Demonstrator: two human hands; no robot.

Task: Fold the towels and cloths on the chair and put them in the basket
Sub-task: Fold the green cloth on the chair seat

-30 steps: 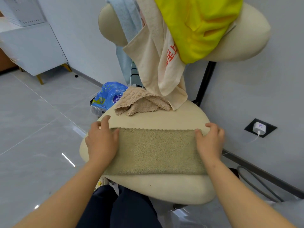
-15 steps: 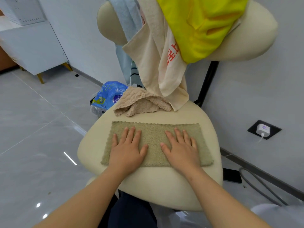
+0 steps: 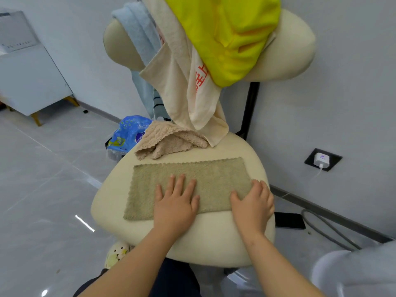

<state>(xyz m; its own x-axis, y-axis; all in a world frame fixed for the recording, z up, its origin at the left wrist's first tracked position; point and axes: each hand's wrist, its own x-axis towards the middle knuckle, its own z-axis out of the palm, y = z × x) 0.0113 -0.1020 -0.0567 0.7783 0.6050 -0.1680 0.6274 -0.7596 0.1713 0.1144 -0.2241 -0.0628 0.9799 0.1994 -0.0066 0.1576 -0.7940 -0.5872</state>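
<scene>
An olive-green towel [image 3: 192, 174] lies flat as a long strip across the cream chair seat [image 3: 203, 239]. My left hand [image 3: 175, 206] presses on its middle with straight fingers. My right hand [image 3: 252, 206] covers the strip's right end, thumb on top and fingers curled at the edge. Behind it sits a crumpled beige cloth [image 3: 169, 140]. Over the backrest [image 3: 289, 50] hang a cream towel with red print [image 3: 182, 82], a yellow cloth [image 3: 225, 33] and a light blue towel [image 3: 139, 31]. No basket shows clearly.
A blue plastic bag [image 3: 128, 131] lies on the floor left of the chair. A white cabinet [image 3: 27, 78] stands far left. On the right wall is a socket with a charger [image 3: 322, 159]; a grey cable [image 3: 330, 228] and a flat black object [image 3: 289, 220] lie below.
Both hands went from holding the towel's ends to pressing its middle. Now my left hand stays near the middle and my right hand has slid to the right end.
</scene>
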